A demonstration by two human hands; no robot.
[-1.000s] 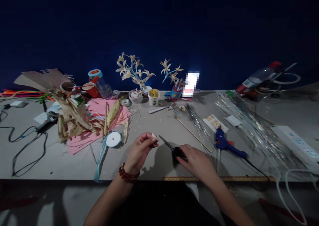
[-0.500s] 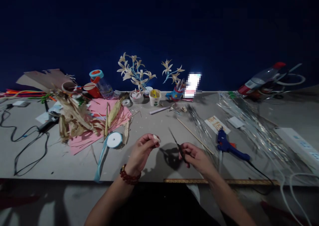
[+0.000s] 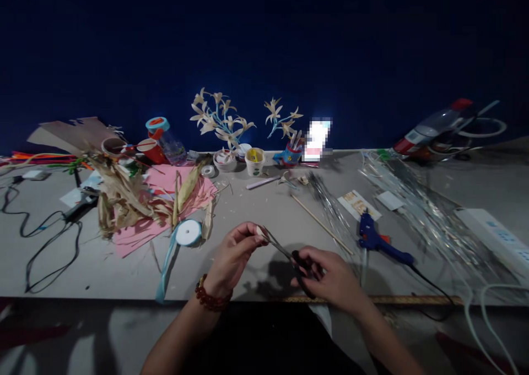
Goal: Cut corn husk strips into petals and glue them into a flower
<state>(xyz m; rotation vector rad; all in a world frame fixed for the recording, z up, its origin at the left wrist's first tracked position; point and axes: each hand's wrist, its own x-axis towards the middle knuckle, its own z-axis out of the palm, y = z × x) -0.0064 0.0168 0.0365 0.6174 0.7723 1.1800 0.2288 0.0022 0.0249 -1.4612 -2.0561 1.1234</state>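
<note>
Left hand (image 3: pixel 233 256) pinches a scrap (image 3: pixel 259 231) — right hand (image 3: pixel 333 276) grips scissors (image 3: pixel 282 249) — near the desk's front edge (image 3: pixel 124 294). Bottle label (image 3: pixel 413 139) is illegible.

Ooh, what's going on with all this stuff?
A person is working at a cluttered table. Their left hand pinches a small pale piece, and their right hand holds dark scissors. The blades reach right up to the piece, but whether they touch it is hard to tell. A blue glue gun lies on the right, a ribbon spool on the left, and pale flowers are at the back.
</note>
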